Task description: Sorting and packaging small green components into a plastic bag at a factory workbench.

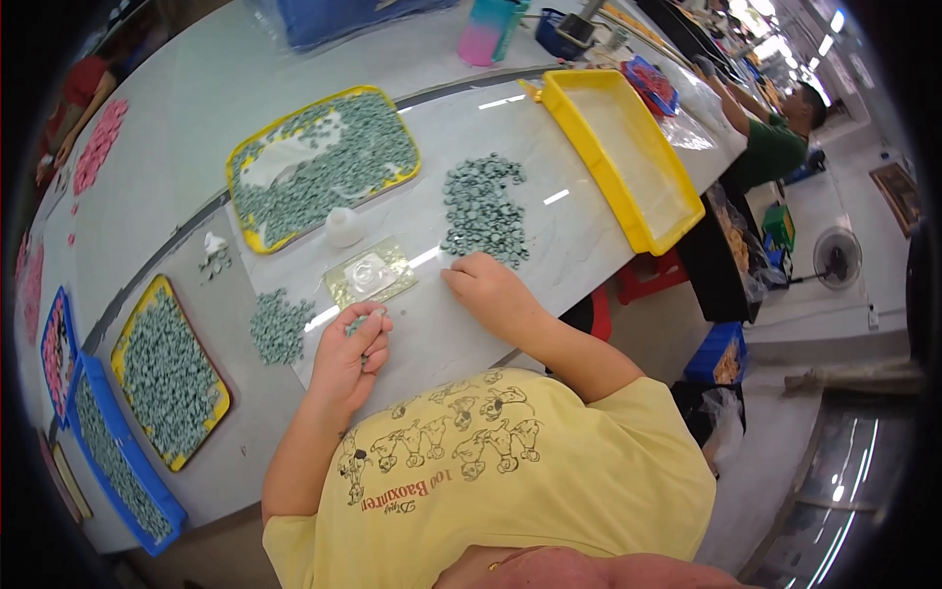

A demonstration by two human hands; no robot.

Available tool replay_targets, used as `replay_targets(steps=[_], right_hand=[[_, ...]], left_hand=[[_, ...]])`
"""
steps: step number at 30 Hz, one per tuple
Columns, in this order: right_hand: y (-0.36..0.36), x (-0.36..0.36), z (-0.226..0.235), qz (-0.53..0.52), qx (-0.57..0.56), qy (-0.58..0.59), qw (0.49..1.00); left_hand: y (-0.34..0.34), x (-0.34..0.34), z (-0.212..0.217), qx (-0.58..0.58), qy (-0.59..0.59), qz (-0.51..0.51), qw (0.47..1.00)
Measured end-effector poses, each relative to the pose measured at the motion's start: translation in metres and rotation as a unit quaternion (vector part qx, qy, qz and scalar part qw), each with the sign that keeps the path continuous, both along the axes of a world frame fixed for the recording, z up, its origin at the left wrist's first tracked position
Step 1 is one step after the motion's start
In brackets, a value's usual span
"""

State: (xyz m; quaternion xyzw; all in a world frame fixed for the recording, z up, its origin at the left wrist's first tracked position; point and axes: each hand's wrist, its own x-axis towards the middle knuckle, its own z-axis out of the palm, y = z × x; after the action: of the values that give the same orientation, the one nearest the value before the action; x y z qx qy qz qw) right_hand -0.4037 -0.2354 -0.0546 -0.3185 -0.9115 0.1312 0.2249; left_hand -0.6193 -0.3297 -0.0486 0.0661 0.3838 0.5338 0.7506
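My left hand (351, 355) is curled closed in front of my chest, with small grey-green pieces (354, 326) showing between its fingers. Just beyond it lies a flat greenish pad (406, 272) bearing a small clear round dish (369, 275). My right hand (488, 292) has its fingers pinched together at the near edge of a loose pile of dark green pieces (485, 208); whatever they hold is hidden. To the left of the pad is a smaller heap of green pieces (281, 326). A small white bottle (343, 227) stands behind the pad.
A yellow tray of green pieces (339, 162) lies at the back, another (169, 378) at left beside a blue tray (168, 503). At right is a yellow tray (677, 201) with a pale bottom. A pink-and-teal cup (481, 34) stands far back. Other people work at both sides.
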Motion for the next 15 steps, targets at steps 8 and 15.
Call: replay_targets(steps=[8,15], right_hand=[[-0.038,-0.057,-0.007,0.037,0.015,-0.036,0.999],[-0.095,-0.102,0.012,0.001,0.035,-0.034,0.999]], left_hand=[[-0.031,-0.059,-0.009,-0.001,-0.049,0.001,0.999],[-0.081,-0.099,0.01,0.01,-0.08,0.012,0.997]])
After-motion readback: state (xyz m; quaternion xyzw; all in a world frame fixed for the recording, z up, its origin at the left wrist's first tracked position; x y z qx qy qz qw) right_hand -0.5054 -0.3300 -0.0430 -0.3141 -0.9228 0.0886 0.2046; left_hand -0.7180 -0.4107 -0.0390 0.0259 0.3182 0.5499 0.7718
